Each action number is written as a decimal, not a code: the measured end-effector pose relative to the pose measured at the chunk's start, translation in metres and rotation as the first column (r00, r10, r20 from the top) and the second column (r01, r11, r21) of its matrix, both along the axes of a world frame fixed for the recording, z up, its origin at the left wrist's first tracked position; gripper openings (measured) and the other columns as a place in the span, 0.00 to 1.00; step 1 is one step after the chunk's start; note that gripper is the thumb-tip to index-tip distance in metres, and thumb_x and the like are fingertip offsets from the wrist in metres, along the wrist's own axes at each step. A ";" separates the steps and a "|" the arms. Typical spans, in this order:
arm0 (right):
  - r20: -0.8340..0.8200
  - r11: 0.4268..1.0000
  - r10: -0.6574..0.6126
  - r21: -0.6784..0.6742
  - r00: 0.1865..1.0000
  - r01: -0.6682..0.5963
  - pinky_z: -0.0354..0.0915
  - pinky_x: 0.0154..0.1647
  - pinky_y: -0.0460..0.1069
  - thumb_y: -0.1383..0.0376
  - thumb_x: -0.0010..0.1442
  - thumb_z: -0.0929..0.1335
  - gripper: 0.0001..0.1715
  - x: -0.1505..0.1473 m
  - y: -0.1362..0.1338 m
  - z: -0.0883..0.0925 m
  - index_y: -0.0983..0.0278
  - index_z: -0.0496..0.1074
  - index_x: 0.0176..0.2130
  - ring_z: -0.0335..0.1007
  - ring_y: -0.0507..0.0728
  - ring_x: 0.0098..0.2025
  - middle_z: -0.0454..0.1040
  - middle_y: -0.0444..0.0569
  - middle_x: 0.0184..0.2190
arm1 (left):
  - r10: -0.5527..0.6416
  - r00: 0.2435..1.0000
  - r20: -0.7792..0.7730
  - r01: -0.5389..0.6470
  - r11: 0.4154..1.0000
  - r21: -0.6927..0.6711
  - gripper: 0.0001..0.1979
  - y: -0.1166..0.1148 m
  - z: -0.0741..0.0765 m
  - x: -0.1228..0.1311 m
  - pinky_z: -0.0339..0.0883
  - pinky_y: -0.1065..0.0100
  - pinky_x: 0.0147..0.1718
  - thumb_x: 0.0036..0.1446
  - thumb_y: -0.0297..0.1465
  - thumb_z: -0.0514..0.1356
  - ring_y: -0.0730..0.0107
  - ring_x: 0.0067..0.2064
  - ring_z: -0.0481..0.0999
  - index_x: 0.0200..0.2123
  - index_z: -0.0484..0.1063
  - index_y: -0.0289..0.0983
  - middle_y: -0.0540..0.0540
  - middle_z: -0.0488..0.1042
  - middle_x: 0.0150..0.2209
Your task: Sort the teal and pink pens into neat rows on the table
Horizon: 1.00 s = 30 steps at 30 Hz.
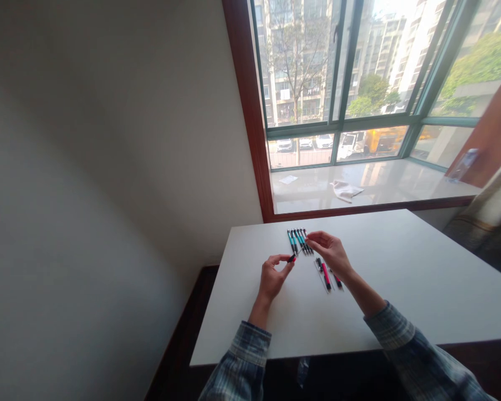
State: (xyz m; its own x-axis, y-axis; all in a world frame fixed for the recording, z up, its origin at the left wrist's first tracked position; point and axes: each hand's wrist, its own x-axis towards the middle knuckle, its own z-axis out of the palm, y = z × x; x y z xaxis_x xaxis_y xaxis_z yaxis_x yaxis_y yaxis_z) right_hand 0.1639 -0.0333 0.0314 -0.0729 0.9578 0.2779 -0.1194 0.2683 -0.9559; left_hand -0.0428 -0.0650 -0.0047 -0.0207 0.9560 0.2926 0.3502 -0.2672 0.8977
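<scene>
My left hand (273, 277) is closed in a pinch on a short black and red pen barrel (291, 258) just above the table. Thumb and fingers of my right hand (329, 249) pinch a thin pen refill (301, 248), which slants down toward the barrel's end. Whether its tip is inside the barrel, I cannot tell. Behind the hands lies a row of several teal and black pens (293, 241), partly covered by my right fingers. Nearer me, below my right hand, are a pink and black pen barrel (326, 276), another pink barrel (338, 281) and thin refills (320, 277).
All of this is on a white table (234, 312) with a wall (150, 139) to its left. Beyond the far edge, a window sill (309, 195) holds a crumpled white cloth (346, 190), a paper piece (288, 180) and a clear bottle (463, 165). A curtain (480, 211) hangs at right.
</scene>
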 end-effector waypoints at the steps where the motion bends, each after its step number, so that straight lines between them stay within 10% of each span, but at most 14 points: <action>1: 0.008 1.000 0.000 0.000 1.000 0.000 0.73 0.47 0.54 0.51 0.54 0.77 0.21 -0.001 0.000 -0.001 0.62 0.78 0.41 0.79 0.61 0.44 0.82 0.53 0.41 | 0.000 1.000 0.001 0.000 1.000 -0.001 0.09 0.000 0.001 0.000 0.68 0.56 0.48 0.54 0.38 0.68 0.56 0.46 0.79 0.38 0.83 0.42 0.44 0.84 0.42; 14: 0.423 0.984 0.136 0.044 0.896 -0.170 0.72 0.49 0.57 0.52 0.57 0.74 0.17 -0.011 -0.009 -0.009 0.59 0.79 0.43 0.75 0.63 0.51 0.80 0.51 0.48 | -0.041 0.999 0.001 0.041 0.999 0.034 0.09 -0.002 0.005 0.004 0.69 0.57 0.46 0.55 0.38 0.68 0.56 0.45 0.80 0.39 0.83 0.42 0.44 0.84 0.41; 23: 0.036 0.999 -0.022 0.042 0.999 0.021 0.73 0.51 0.57 0.48 0.61 0.71 0.23 0.009 0.005 0.000 0.61 0.75 0.48 0.78 0.61 0.48 0.81 0.54 0.44 | -0.027 0.999 -0.033 0.027 0.999 0.020 0.06 -0.002 0.004 0.002 0.66 0.58 0.48 0.56 0.34 0.66 0.60 0.45 0.79 0.38 0.81 0.42 0.47 0.83 0.40; 30: 0.423 0.981 -0.039 0.190 0.905 -0.046 0.73 0.44 0.54 0.49 0.68 0.64 0.23 0.037 0.006 -0.002 0.58 0.79 0.52 0.76 0.60 0.44 0.79 0.53 0.46 | 0.058 0.997 -0.058 -0.052 0.994 0.094 0.05 -0.002 0.000 -0.001 0.67 0.58 0.49 0.56 0.32 0.65 0.59 0.45 0.77 0.36 0.81 0.43 0.47 0.82 0.40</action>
